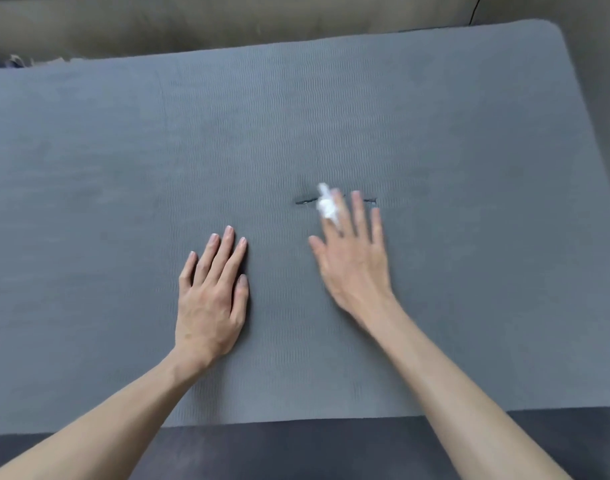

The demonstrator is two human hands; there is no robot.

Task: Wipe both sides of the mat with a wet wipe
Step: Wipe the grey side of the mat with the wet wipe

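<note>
I count one mat (435, 140), one wet wipe (327, 204) | left hand (211, 296) spread flat on mat | right hand (353, 261) spread, wipe tucked between its fingers, far of palm

Tan-brown floor (227, 26) along far edge; dark grey surface (296, 448) along near edge.
</note>
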